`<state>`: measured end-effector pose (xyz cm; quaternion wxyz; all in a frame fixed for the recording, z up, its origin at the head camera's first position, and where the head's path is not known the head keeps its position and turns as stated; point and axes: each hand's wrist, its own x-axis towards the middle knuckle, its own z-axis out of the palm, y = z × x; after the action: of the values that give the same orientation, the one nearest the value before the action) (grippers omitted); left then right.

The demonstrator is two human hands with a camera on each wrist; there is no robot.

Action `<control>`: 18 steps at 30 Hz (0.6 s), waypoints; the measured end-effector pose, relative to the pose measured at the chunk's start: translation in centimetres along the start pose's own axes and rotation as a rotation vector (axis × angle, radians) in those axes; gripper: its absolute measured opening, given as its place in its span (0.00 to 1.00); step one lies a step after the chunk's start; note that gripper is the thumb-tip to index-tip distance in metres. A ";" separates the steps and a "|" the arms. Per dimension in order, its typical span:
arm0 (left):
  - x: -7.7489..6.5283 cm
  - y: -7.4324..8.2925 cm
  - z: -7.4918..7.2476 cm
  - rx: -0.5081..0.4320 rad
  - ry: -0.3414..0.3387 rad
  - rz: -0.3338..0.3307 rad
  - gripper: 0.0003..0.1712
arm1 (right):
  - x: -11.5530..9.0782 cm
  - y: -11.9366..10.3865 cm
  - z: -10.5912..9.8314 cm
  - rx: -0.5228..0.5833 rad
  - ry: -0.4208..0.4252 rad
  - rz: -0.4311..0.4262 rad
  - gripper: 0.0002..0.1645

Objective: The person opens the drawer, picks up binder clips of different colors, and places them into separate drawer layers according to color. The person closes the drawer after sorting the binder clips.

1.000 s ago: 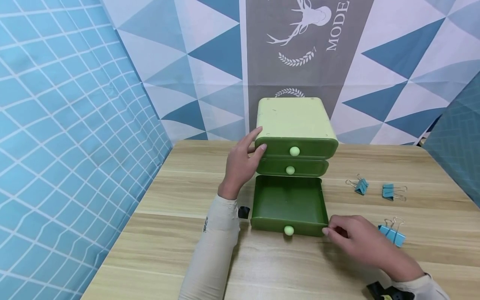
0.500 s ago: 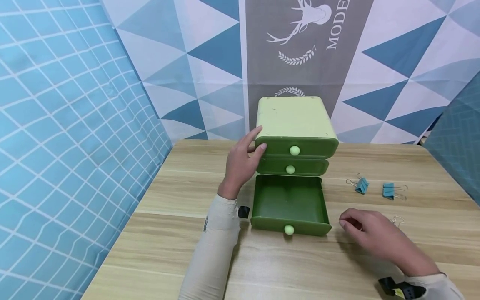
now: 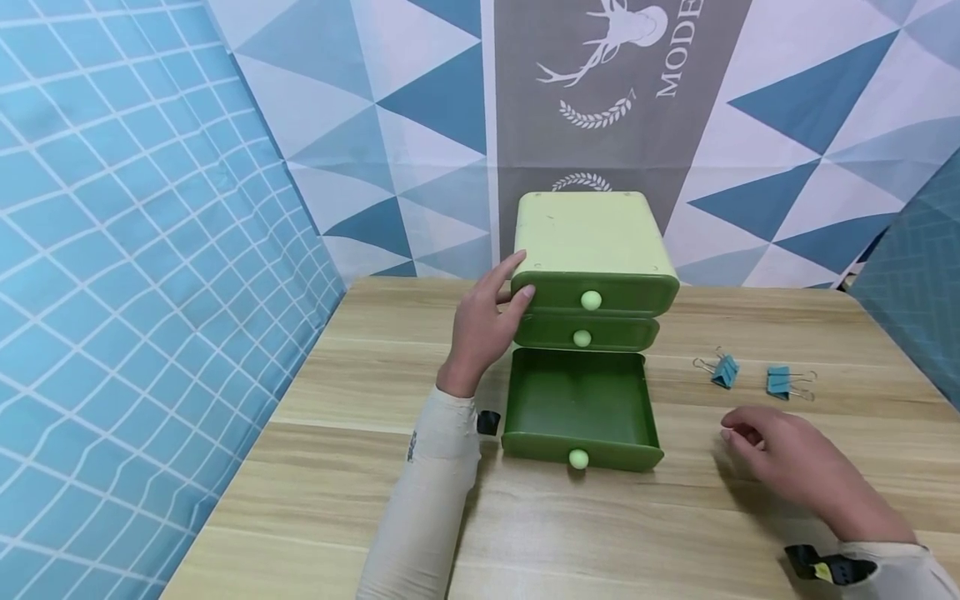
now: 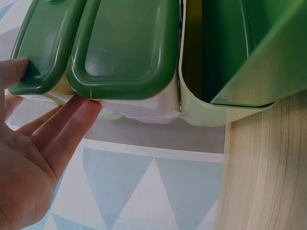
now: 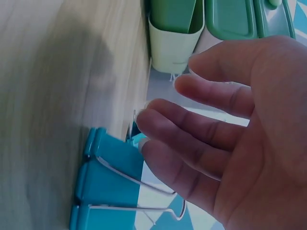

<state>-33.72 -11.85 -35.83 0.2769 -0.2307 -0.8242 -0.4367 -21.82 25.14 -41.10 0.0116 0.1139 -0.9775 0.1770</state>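
Observation:
A small desktop drawer cabinet [image 3: 588,233] with a pale green shell and dark green drawers stands on the table. Its bottom drawer [image 3: 581,408] is pulled out, with nothing visible inside. My left hand [image 3: 483,329] holds the cabinet's upper left corner, thumb on the top drawer [image 4: 45,52] and fingers along the side. To the right, my right hand [image 3: 795,458] hovers over the table with loosely bent fingers, holding nothing. Beside its fingertips in the right wrist view is a blue binder clip [image 5: 110,182], which the hand hides in the head view.
Two more blue binder clips, one nearer the cabinet [image 3: 725,371] and one farther right [image 3: 778,382], lie beyond the right hand. A patterned cloth backdrop [image 3: 420,150] rises behind the wooden table [image 3: 337,500], and a blue checked cloth [image 3: 135,275] hangs at the left.
My right hand has left the bottom drawer's front right corner and moved right, covering the nearest binder clip. The left hand stays on the cabinet, and the bottom drawer remains pulled out.

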 end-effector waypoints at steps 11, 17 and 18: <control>0.0 0.0 0.0 0.000 0.002 -0.005 0.27 | -0.4 1.8 -0.9 -0.016 0.036 0.075 0.18; 0.0 0.0 0.0 0.007 0.001 -0.003 0.27 | -0.6 2.2 -0.8 -0.072 0.111 0.130 0.18; 0.0 0.0 0.0 0.008 0.001 -0.004 0.27 | -0.7 2.2 -0.7 -0.085 0.123 0.144 0.18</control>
<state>-33.69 -11.82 -35.83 0.2775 -0.2275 -0.8263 -0.4342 -21.67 27.56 -41.23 0.0638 0.0316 -0.9872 0.1426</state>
